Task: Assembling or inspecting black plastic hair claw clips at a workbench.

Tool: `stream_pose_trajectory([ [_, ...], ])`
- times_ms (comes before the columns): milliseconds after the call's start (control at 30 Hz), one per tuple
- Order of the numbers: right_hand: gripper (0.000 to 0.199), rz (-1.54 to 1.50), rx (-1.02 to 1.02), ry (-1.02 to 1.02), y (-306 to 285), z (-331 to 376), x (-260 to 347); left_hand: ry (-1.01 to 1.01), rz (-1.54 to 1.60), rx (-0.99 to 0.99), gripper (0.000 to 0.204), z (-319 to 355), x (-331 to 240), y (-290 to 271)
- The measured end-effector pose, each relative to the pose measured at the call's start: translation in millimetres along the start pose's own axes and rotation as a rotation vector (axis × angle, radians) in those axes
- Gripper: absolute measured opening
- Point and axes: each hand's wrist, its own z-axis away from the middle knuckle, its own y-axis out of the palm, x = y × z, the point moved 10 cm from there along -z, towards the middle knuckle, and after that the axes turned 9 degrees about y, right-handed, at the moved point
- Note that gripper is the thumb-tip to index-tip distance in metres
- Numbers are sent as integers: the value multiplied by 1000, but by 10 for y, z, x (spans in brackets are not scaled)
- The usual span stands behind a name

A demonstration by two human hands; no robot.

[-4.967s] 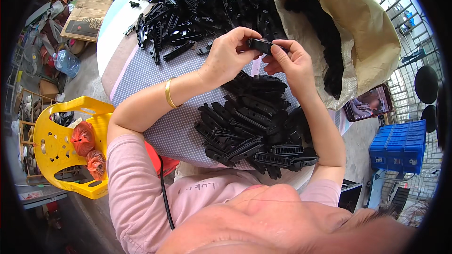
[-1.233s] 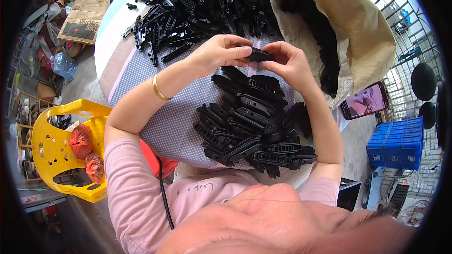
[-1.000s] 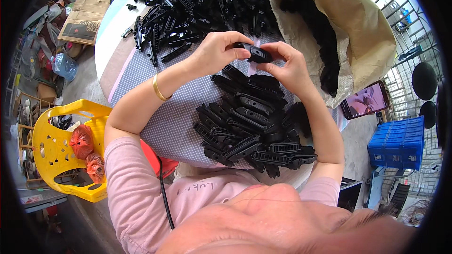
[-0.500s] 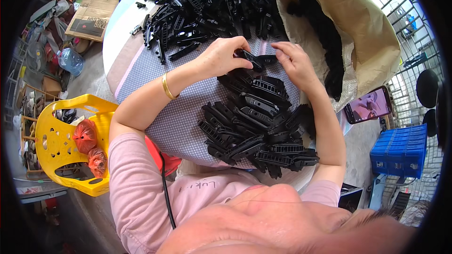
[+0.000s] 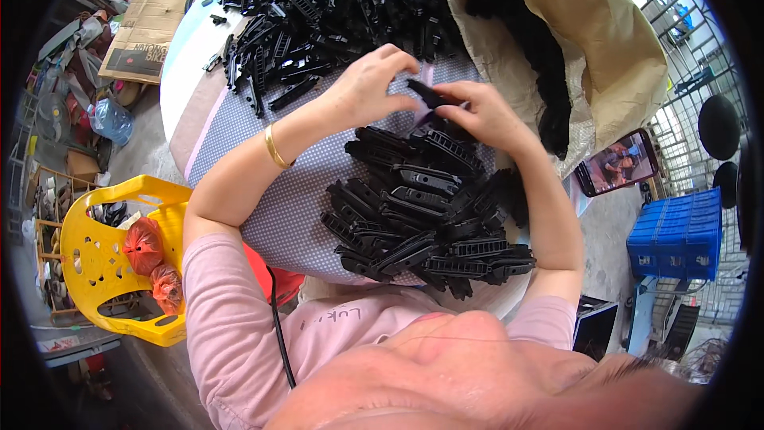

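Black plastic part [image 5: 430,95] is pinched between both hands, just above the near pile and over the bench. Left hand [image 5: 368,87] is curled, fingertips closed on the part's left end; right hand [image 5: 484,115] grips the other end w/ thumb and fingers.

Progress, as a judgement: roughly a third to half through. The near pile [image 5: 426,207], stacked fairly neatly close to the body, looks like handled pcs. The far heap [image 5: 326,8], loose and jumbled at the far edge of the bench [image 5: 239,143], looks untouched and is about as big or bigger.

Containers: big tan sack [image 5: 589,40] lies open at the right, touching the bench, w/ more black parts [image 5: 541,72] spilling from its mouth; how many inside, can't tell. Yellow plastic chair [image 5: 87,263] at left holds two red bags [image 5: 155,263]. Blue crate [image 5: 676,235] at right, contents not visible. Phone [image 5: 617,163] rests by the sack.
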Motion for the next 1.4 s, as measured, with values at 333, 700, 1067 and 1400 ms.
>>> stream_pose_trajectory([
  [333, 19, 1110, -504, 562, -1279, 275, -733, -469, 523, 143, 26, 192, 499, 473],
  [700, 23, 1040, -469, 426, -929, 126, -327, -778, 991, -76, 34, 390, 697, 542],
  [1067, 34, -400, -19, 81, -41, -196, -7, -813, 1247, -205, 31, 394, 628, 494],
  [1400, 25, -712, -133, 188, 21, -94, -37, -525, 1076, -202, 38, 242, 503, 344],
])
